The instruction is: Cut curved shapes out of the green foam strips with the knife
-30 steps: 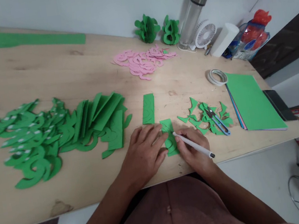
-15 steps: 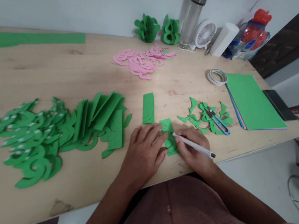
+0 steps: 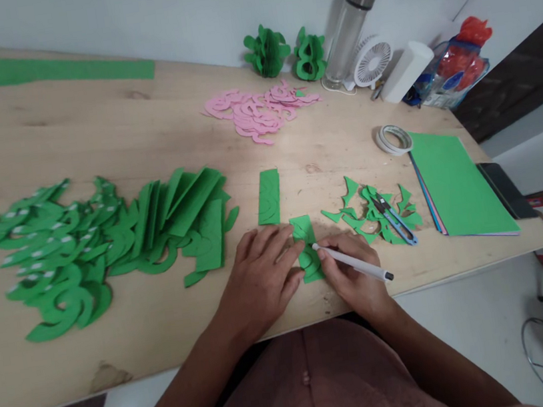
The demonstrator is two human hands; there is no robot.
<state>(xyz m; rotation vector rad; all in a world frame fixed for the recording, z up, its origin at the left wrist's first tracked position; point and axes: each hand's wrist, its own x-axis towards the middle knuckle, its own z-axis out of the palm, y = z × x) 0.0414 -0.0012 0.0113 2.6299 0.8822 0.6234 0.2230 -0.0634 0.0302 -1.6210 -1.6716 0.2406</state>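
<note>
My right hand grips a white pen, its tip on a small green paper strip marked with curved lines. Flat on the table, my left hand has its fingers stretched out, the tips at the strip's left edge. Just beyond lies another green paper piece with drawn curves. To the left of my left hand are folded green papers and a heap of cut green curls, several with white patches. Right of the pen, blue-handled thread snips rest on green scraps.
Pink paper cut-outs lie toward the wall, near two green paper shapes. A glass bottle, small white fan and tape roll stand right of them. Green sheets and a dark phone-like object lie far right.
The pen's back end has swung slightly right and up, and its tip has shifted a little on the strip. My left hand stays in place.
</note>
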